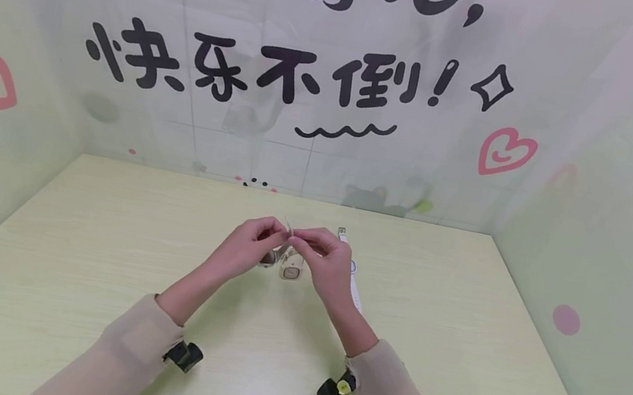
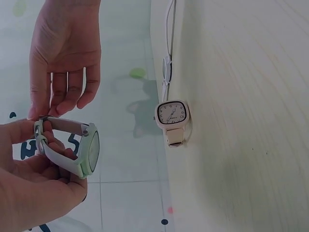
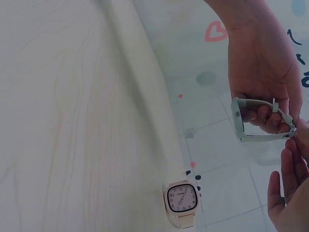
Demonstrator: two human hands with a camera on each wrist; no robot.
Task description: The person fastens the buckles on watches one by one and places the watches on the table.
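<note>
Beige sleeves (image 1: 104, 358), 2 of them, lie nearest the head cam & lead fwd to our 2 hands. Between those hands we've got a pale green watch (image 2: 89, 155), held up off the table, its strap curved into a loop. Our L hand (image 2: 38, 193) is clamped on the strap: thumb & forefinger pinch it by the metal buckle (image 2: 38, 135), other fingers curled up within the loop. Our R hand (image 2: 67, 63) has thumb & index tips pinched together on the strap at abt the same spot; its other fingers hang loosely bent. Whether the 2 hands' fingertips touch, we can't tell.

Just R of the held watch in head view, a cream watch (image 2: 172, 114) sits on the wood-grain table (image 1: 87, 270), squarish, w/ a black ring round its dial. Near it, further R, lies a white watch (image 2: 167, 72), strap stretched out, partly hidden by our R hand in head view. At the cuffs we see 2 black cams (image 1: 185, 356). Behind, a pale backdrop (image 1: 224, 146) carries big black writing (image 1: 293, 77) in 2 rows, plus pink hearts (image 1: 507, 153).
</note>
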